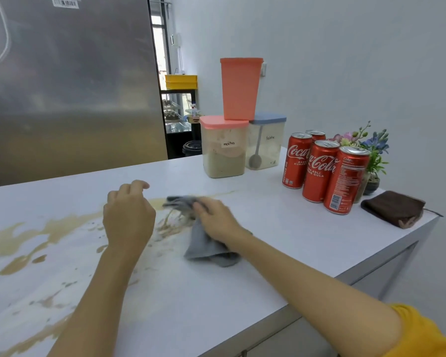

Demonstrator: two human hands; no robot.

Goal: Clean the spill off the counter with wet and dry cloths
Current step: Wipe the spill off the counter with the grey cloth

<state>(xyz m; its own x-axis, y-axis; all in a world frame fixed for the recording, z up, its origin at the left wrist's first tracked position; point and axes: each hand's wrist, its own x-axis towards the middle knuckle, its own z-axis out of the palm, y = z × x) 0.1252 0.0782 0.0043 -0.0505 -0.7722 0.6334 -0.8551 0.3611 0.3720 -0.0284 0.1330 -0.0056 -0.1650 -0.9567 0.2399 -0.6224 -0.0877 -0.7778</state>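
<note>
Pale grey-white wall (345, 60) at right, tall brushed-steel fridge door (69, 86) at left, narrow doorway between them, yellow crate (181, 81) on a glass display case (178, 112) beyond, daylit window (156, 29) behind, soft even light

White counter (268, 243): brown spill (36, 235), grey cloth (203, 246), folded brown cloth (394, 208). Also four red cans (322, 168), two lidded containers (224, 148), small flower pot (371, 184).

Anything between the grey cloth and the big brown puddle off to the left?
Yes. The left hand hovers over the counter just left of the grey cloth under the right hand, on the way to the puddle.
</note>
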